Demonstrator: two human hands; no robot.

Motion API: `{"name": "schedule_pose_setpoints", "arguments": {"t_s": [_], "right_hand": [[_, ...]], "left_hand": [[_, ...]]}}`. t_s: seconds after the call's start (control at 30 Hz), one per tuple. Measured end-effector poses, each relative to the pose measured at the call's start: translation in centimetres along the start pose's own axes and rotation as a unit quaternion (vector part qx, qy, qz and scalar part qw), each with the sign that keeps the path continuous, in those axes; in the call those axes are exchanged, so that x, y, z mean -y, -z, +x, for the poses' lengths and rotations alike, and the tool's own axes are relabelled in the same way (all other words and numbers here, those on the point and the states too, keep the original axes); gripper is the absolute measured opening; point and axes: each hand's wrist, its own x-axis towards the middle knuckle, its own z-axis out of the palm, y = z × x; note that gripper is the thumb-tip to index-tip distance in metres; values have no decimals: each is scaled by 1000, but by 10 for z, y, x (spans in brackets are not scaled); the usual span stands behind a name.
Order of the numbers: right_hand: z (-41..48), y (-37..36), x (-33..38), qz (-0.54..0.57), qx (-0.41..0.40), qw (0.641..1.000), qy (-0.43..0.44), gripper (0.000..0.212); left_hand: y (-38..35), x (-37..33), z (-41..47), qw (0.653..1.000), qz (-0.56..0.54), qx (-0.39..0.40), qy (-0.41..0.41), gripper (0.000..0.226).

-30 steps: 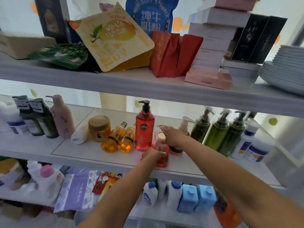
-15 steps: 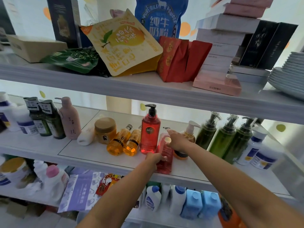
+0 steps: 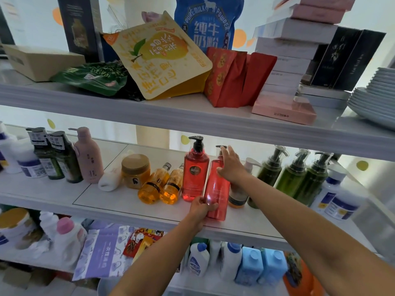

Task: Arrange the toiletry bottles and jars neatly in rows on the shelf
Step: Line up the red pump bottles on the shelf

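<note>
On the middle shelf (image 3: 53, 195) a red pump bottle (image 3: 217, 189) stands near the front edge, almost upright. My left hand (image 3: 202, 208) grips its base and my right hand (image 3: 229, 166) holds its shoulder under the pump. Just left of it stands a second red pump bottle (image 3: 195, 169). Two orange bottles (image 3: 159, 185) lie tilted beside an amber jar (image 3: 135, 170). A cream-and-brown pump bottle (image 3: 239, 193) is partly hidden behind my right hand. Three green pump bottles (image 3: 292, 178) stand in a row to the right.
A pink bottle (image 3: 87, 154), two dark green bottles (image 3: 53, 154) and white jars (image 3: 27, 165) fill the shelf's left end; white-and-blue jars (image 3: 339, 201) sit at the right. The upper shelf holds pouches, boxes and stacked plates (image 3: 376, 97). Detergent bottles (image 3: 250, 265) stand below.
The red bottle has been raised from leaning to nearly upright. My right hand moved up from its cap to its shoulder; my left hand stayed at the base.
</note>
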Motion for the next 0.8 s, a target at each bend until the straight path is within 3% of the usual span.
{"name": "schedule_pose_setpoints", "arguments": {"t_s": [0.33,0.6,0.8], "right_hand": [[14,19,0,-39,34,998,-23,68],[23,23,3,15,37,999,-32,55],[26,29,11,77,0,996,-33,45]], "left_hand": [[10,4,11,998,-15,63,-5,52],[14,7,13,995,-5,93,-20,50],[10,1,8,994,61,68,-52,43]]}}
